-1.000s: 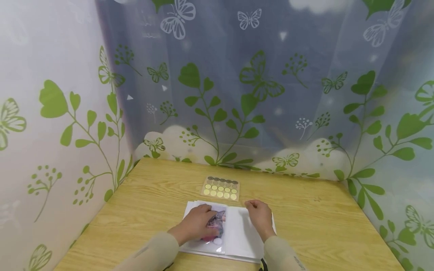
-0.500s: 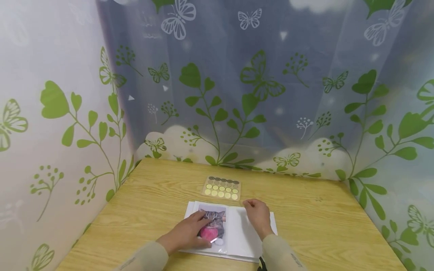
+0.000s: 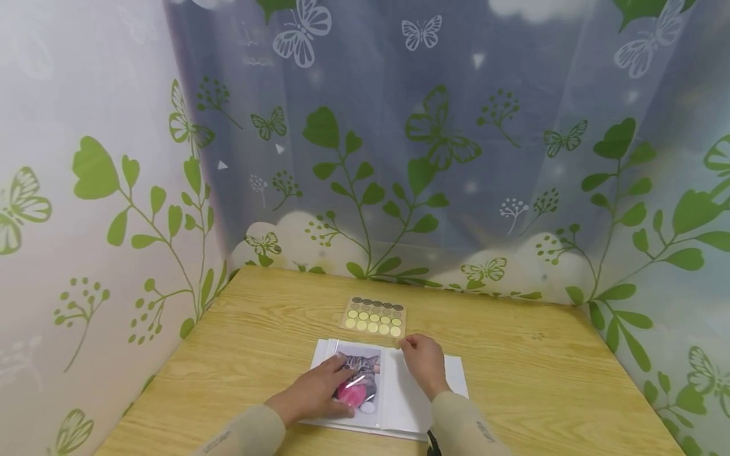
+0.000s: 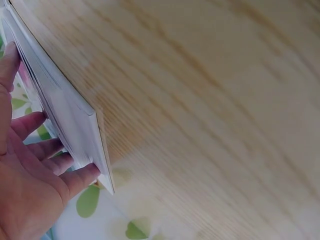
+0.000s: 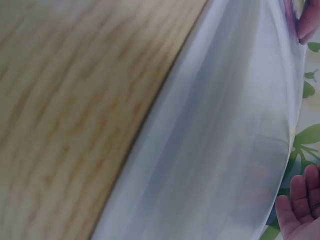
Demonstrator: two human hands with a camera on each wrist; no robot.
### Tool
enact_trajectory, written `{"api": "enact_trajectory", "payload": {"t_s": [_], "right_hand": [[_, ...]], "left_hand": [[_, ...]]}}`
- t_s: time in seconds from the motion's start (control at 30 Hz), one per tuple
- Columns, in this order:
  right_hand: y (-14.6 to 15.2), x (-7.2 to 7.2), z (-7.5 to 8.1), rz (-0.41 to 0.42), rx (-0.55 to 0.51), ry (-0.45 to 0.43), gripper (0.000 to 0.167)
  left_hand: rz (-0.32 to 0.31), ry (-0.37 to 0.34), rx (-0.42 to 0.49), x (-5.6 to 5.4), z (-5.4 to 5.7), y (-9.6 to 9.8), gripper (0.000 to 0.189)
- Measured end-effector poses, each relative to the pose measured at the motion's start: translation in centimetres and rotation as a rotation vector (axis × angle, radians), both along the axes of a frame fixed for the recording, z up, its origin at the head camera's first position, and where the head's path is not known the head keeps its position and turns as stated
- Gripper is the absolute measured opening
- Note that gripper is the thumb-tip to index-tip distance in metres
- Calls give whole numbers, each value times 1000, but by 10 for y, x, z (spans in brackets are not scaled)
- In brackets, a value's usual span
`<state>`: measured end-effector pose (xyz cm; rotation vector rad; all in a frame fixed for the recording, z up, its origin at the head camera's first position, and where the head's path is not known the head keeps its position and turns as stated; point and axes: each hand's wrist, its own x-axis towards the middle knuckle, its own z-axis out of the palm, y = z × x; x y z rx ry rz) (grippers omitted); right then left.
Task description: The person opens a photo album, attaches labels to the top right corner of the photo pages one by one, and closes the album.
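A photo album [image 3: 393,411] lies spread on the wooden table, its white right page facing up. On the left page, a clear sleeve holds a photo [image 3: 365,380] of a tabby cat with a pink ball. My left hand [image 3: 313,389] rests on that page with fingers spread, partly covering the photo. At the top of the right page, my right hand [image 3: 424,364] pinches the page edge with curled fingers; its fingertips are small and partly hidden. In the right wrist view, the clear page [image 5: 240,140] bows upward, with several of my right fingers [image 5: 300,197] beyond its curved edge.
Just behind the album lies a tan sheet [image 3: 373,316] with rows of round stickers, dark at the top and yellow below. Patterned curtains [image 3: 365,158] with leaves and butterflies enclose the wooden table [image 3: 502,354] at the back and sides.
My left hand has slid left and down, uncovering more of the cat photo. My right hand has shifted left along the top of the right page, exposing more of its right side.
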<state>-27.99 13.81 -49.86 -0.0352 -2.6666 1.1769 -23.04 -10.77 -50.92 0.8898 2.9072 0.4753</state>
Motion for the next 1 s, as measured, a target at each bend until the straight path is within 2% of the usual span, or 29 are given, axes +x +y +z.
{"api": "enact_trajectory", "payload": {"t_s": [0.33, 0.67, 1.0], "right_hand": [[-14, -5, -3, 85, 130, 69, 14], [-24, -14, -7, 112, 201, 49, 15], [-32, -13, -6, 148, 295, 25, 14]], "left_hand": [[-7, 1, 8, -1, -2, 0, 83], [-5, 1, -8, -2, -2, 0, 82], [5, -14, -19, 0, 1, 0, 84]]}}
